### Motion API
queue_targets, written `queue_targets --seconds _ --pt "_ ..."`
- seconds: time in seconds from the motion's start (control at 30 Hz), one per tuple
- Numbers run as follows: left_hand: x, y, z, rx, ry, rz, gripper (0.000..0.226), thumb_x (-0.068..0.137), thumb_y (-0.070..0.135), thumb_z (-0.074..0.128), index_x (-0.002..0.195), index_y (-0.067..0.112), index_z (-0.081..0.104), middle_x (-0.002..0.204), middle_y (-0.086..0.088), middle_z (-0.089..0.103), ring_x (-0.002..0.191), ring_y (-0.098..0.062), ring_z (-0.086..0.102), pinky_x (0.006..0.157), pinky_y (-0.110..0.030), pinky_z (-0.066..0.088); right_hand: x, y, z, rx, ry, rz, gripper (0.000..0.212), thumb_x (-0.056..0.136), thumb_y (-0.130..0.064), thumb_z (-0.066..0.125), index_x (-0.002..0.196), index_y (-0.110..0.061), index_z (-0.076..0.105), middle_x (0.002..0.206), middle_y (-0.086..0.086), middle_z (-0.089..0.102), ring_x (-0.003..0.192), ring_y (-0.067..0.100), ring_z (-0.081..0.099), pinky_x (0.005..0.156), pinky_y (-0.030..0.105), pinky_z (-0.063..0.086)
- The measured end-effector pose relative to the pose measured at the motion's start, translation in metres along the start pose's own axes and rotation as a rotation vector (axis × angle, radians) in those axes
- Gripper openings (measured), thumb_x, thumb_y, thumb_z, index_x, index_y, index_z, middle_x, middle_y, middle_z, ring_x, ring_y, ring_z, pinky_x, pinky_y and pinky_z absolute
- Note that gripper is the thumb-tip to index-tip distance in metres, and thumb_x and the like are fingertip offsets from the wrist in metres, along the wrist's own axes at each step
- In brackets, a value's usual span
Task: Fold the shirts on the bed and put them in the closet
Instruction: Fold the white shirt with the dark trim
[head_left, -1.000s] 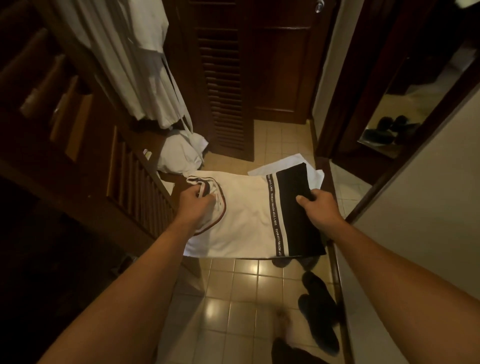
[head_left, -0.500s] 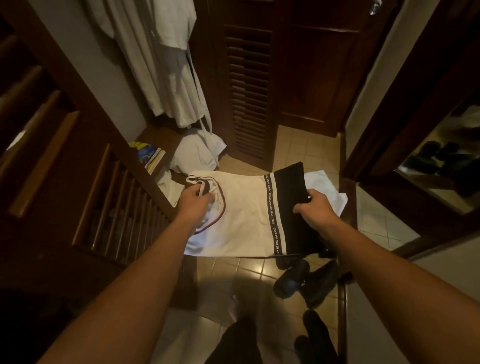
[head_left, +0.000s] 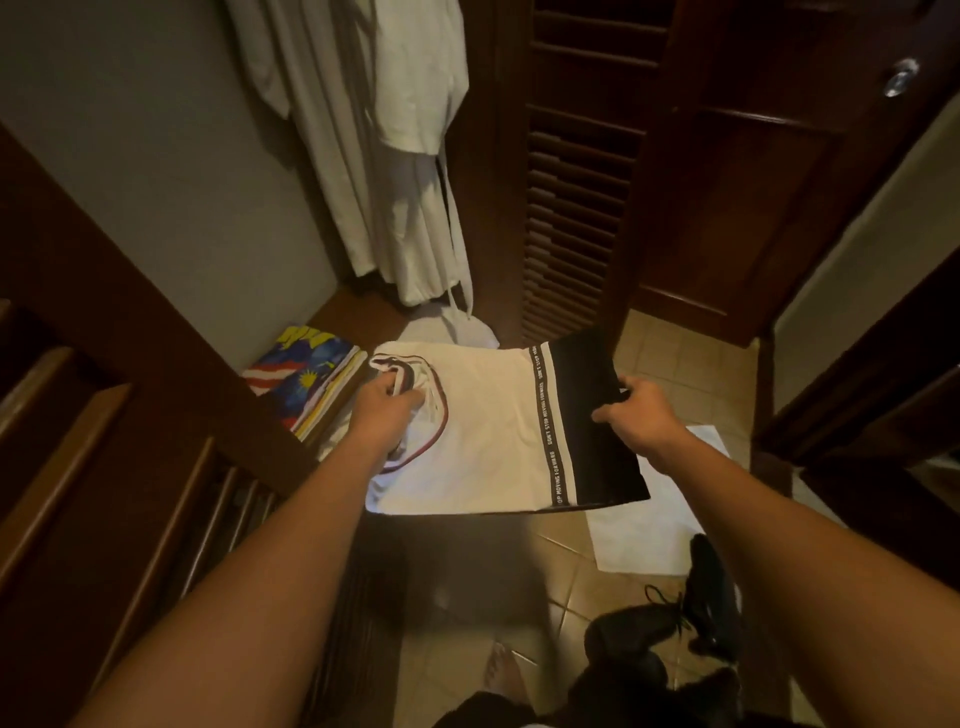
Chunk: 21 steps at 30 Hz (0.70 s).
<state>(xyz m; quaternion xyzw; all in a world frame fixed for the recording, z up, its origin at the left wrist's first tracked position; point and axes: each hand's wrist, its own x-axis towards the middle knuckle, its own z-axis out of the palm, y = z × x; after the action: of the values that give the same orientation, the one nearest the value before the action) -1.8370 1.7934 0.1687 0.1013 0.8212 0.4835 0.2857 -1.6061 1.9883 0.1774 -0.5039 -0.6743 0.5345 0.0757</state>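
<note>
I carry a folded white shirt (head_left: 488, 431) with a black band and a printed text stripe, held flat in front of me over the tiled floor. My left hand (head_left: 384, 410) grips its collar end. My right hand (head_left: 636, 410) grips the black end, thumb on top. The shirt's left edge is close to the open closet's wooden shelf (head_left: 358, 312), where a colourful folded stack (head_left: 306, 379) lies.
White robes (head_left: 384, 156) hang inside the closet above a crumpled white cloth (head_left: 452, 330). A louvred wooden door (head_left: 576, 171) stands ahead. Slatted wooden racks (head_left: 104, 467) fill the left. A white mat (head_left: 670, 499) and dark shoes (head_left: 670, 618) lie on the floor at right.
I have stepped closer to the closet, and the view has swung left. The shirt is nearer the shelf, and the colourful stack is in full view. Both hands keep their grip.
</note>
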Motion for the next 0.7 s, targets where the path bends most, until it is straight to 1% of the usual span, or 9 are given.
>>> queue_targets --seconds 0.1,0.23,0.33,0.4,0.5,0.53,0.6,0.67,0.7 --pt "0.032 0.012 -0.01 0.023 0.061 -0.042 0.036 0.095 0.022 0.067 0.13 0.016 0.064 0.125 -0.007 0.067 0.114 -0.033 0.062 0.099 -0.049 0.052 0.034 -0.029 0.005 -0.018 -0.034 -0.018 0.049 0.096 -0.003 0.062 0.141 -0.016 0.048 0.117 0.002 0.059 0.102 0.021 0.058 0.083 0.034 0.049" --pt "0.071 0.023 -0.017 -0.005 0.13 -0.059 0.042 0.096 0.017 0.068 0.136 0.01 0.062 0.131 -0.008 0.065 0.119 -0.031 0.06 0.097 -0.04 0.048 0.081 -0.064 0.016 -0.053 -0.082 -0.041 0.051 0.096 -0.004 0.062 0.143 -0.016 0.046 0.12 0.002 0.058 0.114 0.028 0.06 0.089 0.039 0.05" --pt "0.098 0.029 -0.02 -0.01 0.196 -0.085 0.044 0.095 0.019 0.069 0.137 0.009 0.061 0.135 -0.009 0.064 0.121 -0.031 0.06 0.106 -0.046 0.048 0.124 -0.092 0.027 -0.109 -0.149 -0.067 0.048 0.097 -0.006 0.062 0.142 -0.018 0.048 0.125 0.002 0.06 0.119 0.03 0.06 0.095 0.044 0.05" --pt "0.114 0.035 -0.022 -0.022 0.238 -0.112 0.049 0.095 0.02 0.069 0.141 0.007 0.057 0.141 -0.007 0.06 0.127 -0.031 0.056 0.11 -0.047 0.045 0.154 -0.11 0.032 -0.138 -0.194 -0.095 0.046 0.096 -0.007 0.062 0.139 -0.018 0.051 0.13 0.005 0.061 0.122 0.03 0.059 0.099 0.045 0.049" --pt "0.135 0.046 -0.02 -0.041 0.359 -0.158 0.055 0.096 0.021 0.069 0.146 0.007 0.053 0.148 -0.008 0.054 0.134 -0.033 0.051 0.114 -0.048 0.041 0.202 -0.139 0.035 -0.186 -0.285 -0.172 0.045 0.095 -0.008 0.064 0.137 -0.018 0.054 0.131 0.006 0.061 0.122 0.028 0.059 0.104 0.046 0.049" --pt "0.14 0.047 -0.018 -0.06 0.395 -0.178 0.053 0.095 0.021 0.07 0.144 0.008 0.054 0.147 -0.008 0.055 0.133 -0.033 0.052 0.114 -0.048 0.042 0.214 -0.147 0.035 -0.202 -0.311 -0.194 0.045 0.095 -0.008 0.064 0.138 -0.017 0.053 0.131 0.005 0.061 0.122 0.027 0.058 0.104 0.043 0.049" --pt "0.146 0.047 -0.014 -0.105 0.45 -0.202 0.047 0.091 0.021 0.073 0.134 0.008 0.063 0.137 -0.01 0.063 0.122 -0.033 0.06 0.11 -0.05 0.046 0.237 -0.163 0.036 -0.245 -0.343 -0.245 0.048 0.095 -0.006 0.065 0.14 -0.014 0.053 0.131 0.005 0.06 0.124 0.026 0.057 0.099 0.034 0.046" --pt "0.151 0.045 -0.009 -0.158 0.511 -0.235 0.038 0.089 0.018 0.075 0.124 0.007 0.069 0.123 -0.011 0.07 0.112 -0.033 0.065 0.105 -0.051 0.05 0.257 -0.18 0.039 -0.3 -0.355 -0.287 0.055 0.094 -0.007 0.067 0.145 -0.013 0.049 0.136 0.005 0.057 0.127 0.027 0.055 0.102 0.034 0.044" --pt "0.154 0.043 -0.006 -0.181 0.54 -0.254 0.037 0.088 0.019 0.076 0.124 0.008 0.069 0.12 -0.01 0.07 0.11 -0.032 0.066 0.104 -0.051 0.05 0.268 -0.188 0.042 -0.313 -0.365 -0.306 0.057 0.093 -0.008 0.068 0.146 -0.014 0.048 0.137 0.006 0.058 0.127 0.028 0.055 0.104 0.037 0.045"
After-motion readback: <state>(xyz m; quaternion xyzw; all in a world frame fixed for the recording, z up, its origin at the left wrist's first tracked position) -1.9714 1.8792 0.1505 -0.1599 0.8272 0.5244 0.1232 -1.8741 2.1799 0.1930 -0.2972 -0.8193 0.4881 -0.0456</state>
